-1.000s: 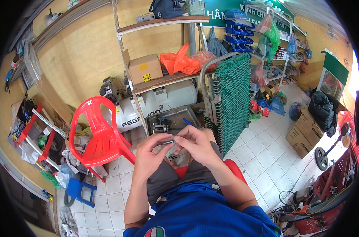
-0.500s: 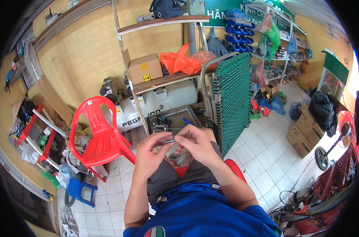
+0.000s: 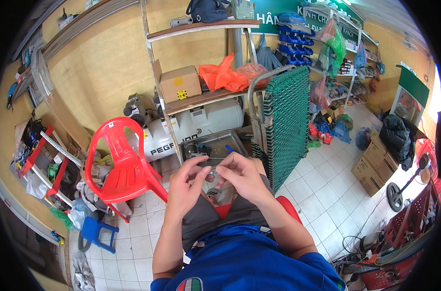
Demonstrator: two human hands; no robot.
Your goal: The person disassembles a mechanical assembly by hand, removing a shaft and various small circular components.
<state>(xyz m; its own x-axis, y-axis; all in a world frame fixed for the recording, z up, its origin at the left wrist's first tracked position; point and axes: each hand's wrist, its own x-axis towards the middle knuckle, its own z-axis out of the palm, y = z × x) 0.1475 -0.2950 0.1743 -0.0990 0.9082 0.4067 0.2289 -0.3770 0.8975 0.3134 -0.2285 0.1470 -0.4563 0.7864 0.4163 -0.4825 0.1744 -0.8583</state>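
Right hand (image 3: 241, 177) pinching small metal part (image 3: 212, 171); left hand (image 3: 185, 184) near; 1 red chair (image 3: 126, 182) at left.

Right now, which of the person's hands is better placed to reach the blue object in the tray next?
Probably the right hand: it looks nearer to the blue object, while the left hand sits farther left. The right seems to hold a small metal part, though, so may need freeing.

head view | worn on head, fisheye | looks down and forward | fingers (image 3: 236, 163) near, mid-frame | wall (image 3: 101, 72) beyond
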